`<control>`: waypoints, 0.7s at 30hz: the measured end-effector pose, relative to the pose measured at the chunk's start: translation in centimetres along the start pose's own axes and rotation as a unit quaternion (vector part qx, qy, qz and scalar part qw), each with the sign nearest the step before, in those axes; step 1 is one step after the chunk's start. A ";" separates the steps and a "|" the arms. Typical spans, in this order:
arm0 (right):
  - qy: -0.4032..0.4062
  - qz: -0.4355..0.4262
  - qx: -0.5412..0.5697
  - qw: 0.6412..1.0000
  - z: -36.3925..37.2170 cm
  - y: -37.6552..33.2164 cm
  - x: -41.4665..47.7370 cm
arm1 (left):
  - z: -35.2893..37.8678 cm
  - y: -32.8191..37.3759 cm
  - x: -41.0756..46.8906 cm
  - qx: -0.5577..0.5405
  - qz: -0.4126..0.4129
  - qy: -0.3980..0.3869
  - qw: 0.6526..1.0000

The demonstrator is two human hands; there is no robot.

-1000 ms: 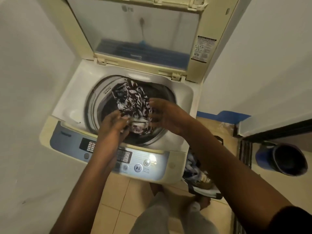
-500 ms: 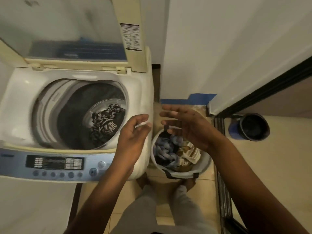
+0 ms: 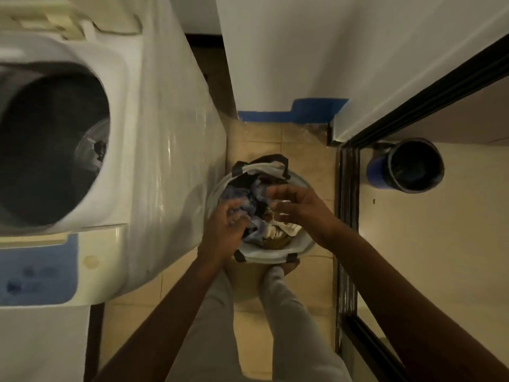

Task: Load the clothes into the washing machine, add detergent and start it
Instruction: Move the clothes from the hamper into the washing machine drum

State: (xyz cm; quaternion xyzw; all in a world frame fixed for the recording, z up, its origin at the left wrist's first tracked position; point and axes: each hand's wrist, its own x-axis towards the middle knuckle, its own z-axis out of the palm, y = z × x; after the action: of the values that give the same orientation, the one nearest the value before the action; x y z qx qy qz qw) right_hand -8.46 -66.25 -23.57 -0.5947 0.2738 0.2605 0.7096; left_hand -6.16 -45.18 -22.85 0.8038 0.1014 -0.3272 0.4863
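Observation:
The white top-loading washing machine (image 3: 165, 161) stands at the left with its drum (image 3: 49, 150) open; a scrap of dark patterned garment (image 3: 99, 150) shows at the drum bottom. To its right on the floor sits a white laundry basket (image 3: 264, 257) with black handles, full of blue (image 3: 256, 194), white (image 3: 286, 230) and brown clothes. My left hand (image 3: 225, 224) is inside the basket with its fingers curled into the blue cloth. My right hand (image 3: 297, 208) hovers over the pile, fingers apart and blurred.
The machine's blue control panel (image 3: 38, 271) is at the lower left. A dark bucket (image 3: 413, 166) stands beyond a black sliding-door track (image 3: 347, 216) on the right. A white wall with blue tape (image 3: 292, 111) rises behind the basket. My legs stand on the beige tiles just below it.
The patterned garment was let go into the drum. Both hands then left the machine, swung right and came down into the laundry basket; my view turned right with them.

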 end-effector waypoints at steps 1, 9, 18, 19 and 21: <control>0.012 -0.002 -0.035 0.999 -0.2 1.3 1.5 | 0.9 -1.7 1.5 0.015 -0.007 0.010 1.000; -0.022 -0.080 -0.365 0.927 -1.8 11.3 13.7 | 6.9 -15.7 13.2 0.022 -0.141 0.048 0.989; -0.113 -0.180 -0.652 0.728 -2.9 18.0 29.3 | 11.6 -24.1 22.8 0.094 -0.213 0.042 0.972; -0.114 -0.186 -0.656 0.723 -2.7 18.4 30.5 | 11.8 -24.9 23.3 0.081 -0.217 0.045 0.972; -0.106 -0.196 -0.677 0.701 -2.4 19.0 32.7 | 12.0 -26.3 23.7 0.081 -0.191 0.079 0.975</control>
State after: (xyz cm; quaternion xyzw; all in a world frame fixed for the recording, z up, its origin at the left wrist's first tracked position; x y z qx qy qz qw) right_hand 1.51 -64.21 -60.11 -0.9236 -0.1761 0.2923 0.1746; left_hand -5.84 -45.70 -60.19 0.8300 0.2643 -0.3562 0.3382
